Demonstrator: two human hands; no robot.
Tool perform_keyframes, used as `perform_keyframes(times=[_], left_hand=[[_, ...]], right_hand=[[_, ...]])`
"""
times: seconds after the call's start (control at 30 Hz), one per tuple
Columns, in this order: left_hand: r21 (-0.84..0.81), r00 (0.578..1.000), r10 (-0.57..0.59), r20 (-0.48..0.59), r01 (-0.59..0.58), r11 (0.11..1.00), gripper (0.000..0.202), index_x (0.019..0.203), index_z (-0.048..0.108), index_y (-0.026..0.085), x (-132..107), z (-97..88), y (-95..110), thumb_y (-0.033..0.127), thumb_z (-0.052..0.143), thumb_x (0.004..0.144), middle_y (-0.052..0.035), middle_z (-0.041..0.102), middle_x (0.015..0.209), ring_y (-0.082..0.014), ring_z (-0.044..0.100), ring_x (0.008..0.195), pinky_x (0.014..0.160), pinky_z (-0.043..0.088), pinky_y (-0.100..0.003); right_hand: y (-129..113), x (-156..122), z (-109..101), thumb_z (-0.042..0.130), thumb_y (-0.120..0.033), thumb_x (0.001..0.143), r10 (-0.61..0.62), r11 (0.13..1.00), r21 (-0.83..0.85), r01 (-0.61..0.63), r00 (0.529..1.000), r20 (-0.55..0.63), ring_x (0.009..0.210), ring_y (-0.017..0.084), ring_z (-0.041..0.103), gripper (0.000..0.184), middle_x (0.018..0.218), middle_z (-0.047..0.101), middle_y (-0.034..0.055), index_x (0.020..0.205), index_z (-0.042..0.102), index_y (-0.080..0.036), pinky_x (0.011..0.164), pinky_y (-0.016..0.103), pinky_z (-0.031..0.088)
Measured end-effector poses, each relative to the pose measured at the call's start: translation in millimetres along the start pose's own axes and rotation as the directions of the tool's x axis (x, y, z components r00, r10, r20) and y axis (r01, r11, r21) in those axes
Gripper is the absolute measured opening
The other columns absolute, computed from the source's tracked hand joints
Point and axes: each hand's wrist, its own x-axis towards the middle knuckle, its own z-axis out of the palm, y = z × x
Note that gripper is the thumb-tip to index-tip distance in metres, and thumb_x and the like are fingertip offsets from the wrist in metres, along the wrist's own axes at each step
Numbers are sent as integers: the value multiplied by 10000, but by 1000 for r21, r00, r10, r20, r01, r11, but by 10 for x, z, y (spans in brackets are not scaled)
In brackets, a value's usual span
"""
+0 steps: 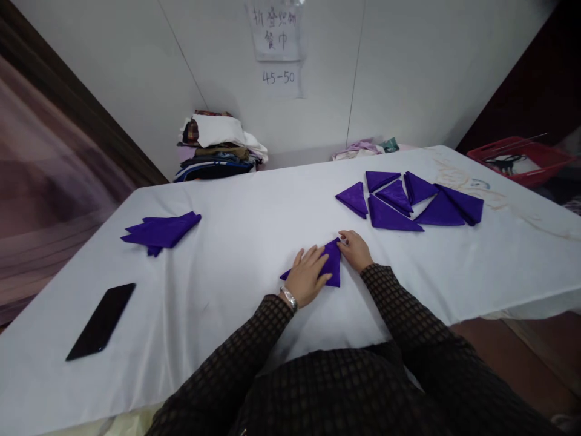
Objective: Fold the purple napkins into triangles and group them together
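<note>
A purple cloth napkin point(333, 266), folded into a triangle, lies flat on the white tablecloth point(254, 224) in front of me. My left hand point(307, 277) rests on it with fingers spread, covering its middle. At the napkin's upper right corner, the thumb and fingers of my right hand point(355, 249) pinch the edge. Several napkins folded into triangles point(393, 215) lie in a group farther off to the right. On the left, a loosely folded purple napkin point(163, 232) with pointed ends lies on the cloth.
A black phone point(100, 322) lies at the left front. Behind the table are a stack of folded clothes point(218, 145) and some lilac cloth point(361, 148). A red basket point(521, 158) stands beyond the right edge. Handwritten paper signs point(278, 48) hang on the wall.
</note>
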Motion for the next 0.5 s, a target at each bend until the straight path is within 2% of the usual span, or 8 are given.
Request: perform_keyframes(times=[0.13, 0.27, 0.33, 0.4, 0.5], left_hand=[[55, 993, 50, 109, -56, 997, 669, 1373, 352, 148, 36, 244, 58, 578, 370, 861, -124, 306, 1474, -261, 197, 1377, 1113, 160, -487], [98, 991, 62, 118, -74, 992, 737, 1387, 330, 129, -27, 352, 28, 632, 316, 849, -138, 285, 1480, -279, 172, 1382, 1114, 138, -494], [112, 991, 65, 116, -78, 991, 746, 1388, 327, 122, -36, 357, 25, 636, 312, 847, -142, 290, 1477, -283, 174, 1380, 1112, 142, -495], [121, 990, 71, 120, -86, 989, 748, 1392, 322, 123, -30, 350, 30, 634, 319, 845, -142, 311, 1467, -289, 183, 1374, 1108, 148, -503], [147, 988, 83, 128, -101, 984, 727, 1405, 305, 148, -18, 334, 44, 600, 380, 840, -126, 335, 1456, -300, 193, 1364, 1106, 147, -510]], right_hand=[[16, 11, 6, 531, -203, 771, 8, 1000, 25, -8, 1000, -16, 852, 213, 551, 298, 923, 611, 71, 1058, 597, -156, 792, 355, 460], [-67, 5, -34, 522, -179, 777, -38, 998, 39, 41, 996, -84, 915, 236, 548, 266, 949, 612, 99, 1024, 612, -141, 842, 394, 461], [-187, -40, -61, 491, -183, 811, -134, 988, 54, 145, 977, -163, 1022, 245, 521, 261, 1039, 599, 121, 1042, 607, -147, 919, 422, 427], [-344, -125, -72, 465, -215, 856, -263, 953, 103, 285, 947, -183, 1149, 239, 465, 281, 1169, 562, 129, 1107, 582, -164, 992, 442, 376], [-555, -277, -41, 468, -321, 892, -458, 864, 222, 452, 889, -25, 1298, 235, 337, 376, 1333, 471, 128, 1239, 502, -180, 1046, 466, 316]])
